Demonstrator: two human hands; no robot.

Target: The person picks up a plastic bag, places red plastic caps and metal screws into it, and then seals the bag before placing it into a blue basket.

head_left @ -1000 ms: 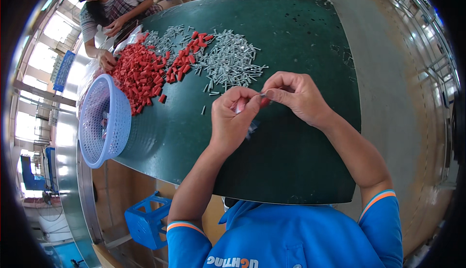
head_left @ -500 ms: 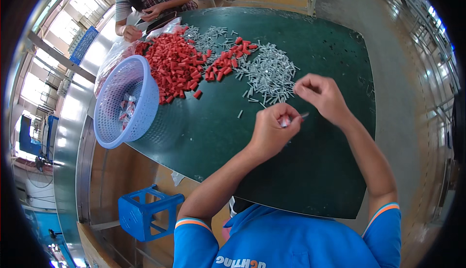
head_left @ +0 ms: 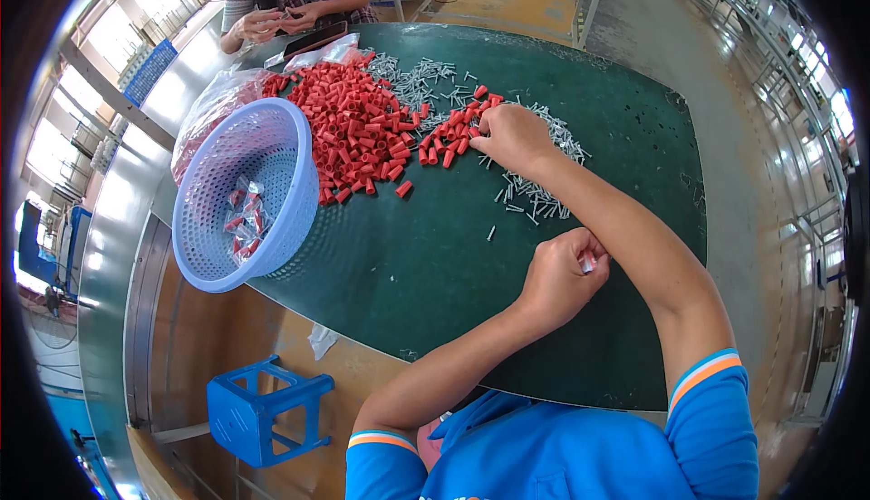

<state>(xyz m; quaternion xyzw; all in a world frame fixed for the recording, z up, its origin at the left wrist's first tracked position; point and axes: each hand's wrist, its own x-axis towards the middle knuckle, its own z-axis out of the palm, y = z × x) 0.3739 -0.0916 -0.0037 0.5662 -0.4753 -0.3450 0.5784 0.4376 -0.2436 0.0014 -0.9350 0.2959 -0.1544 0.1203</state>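
Note:
My left hand (head_left: 564,281) is closed over the near part of the table, with a small clear plastic bag (head_left: 588,264) just showing between thumb and fingers. Farther off, my right hand (head_left: 517,140) reaches across to where a small group of red plastic caps (head_left: 444,142) meets a pile of grey metal screws (head_left: 542,194). Its fingers are bent in, with the tips among the red caps; what they pinch is hard to see. My right forearm passes close by the left hand. A larger heap of hollow, tapered red caps (head_left: 353,129) lies to the left.
A lilac perforated basket (head_left: 304,169) stands on the green table's (head_left: 399,264) left edge, holding several small bags. Behind it lies a clear plastic bag (head_left: 213,106). A co-worker's hands (head_left: 276,24) are busy across the table near a phone (head_left: 315,38). A blue stool (head_left: 263,414) is below left.
My right hand has moved away from beside the left hand, up and left to the red caps and screws. The left hand keeps its bag. The view has shifted slightly.

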